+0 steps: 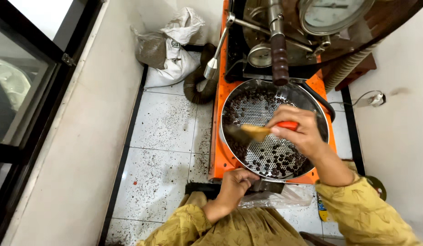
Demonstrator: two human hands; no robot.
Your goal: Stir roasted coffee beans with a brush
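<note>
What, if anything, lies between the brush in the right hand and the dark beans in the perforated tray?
Nothing visible does. The right hand holds the brush by its orange handle, bristles over the perforated tray, with the beans lying loose around them. The left hand is at the tray's front edge, clear of the brush.

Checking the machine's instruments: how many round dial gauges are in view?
2. A large dial gauge sits at the top right of the machine; a smaller gauge is lower, left of the wooden handle. Others may be out of view.
</note>
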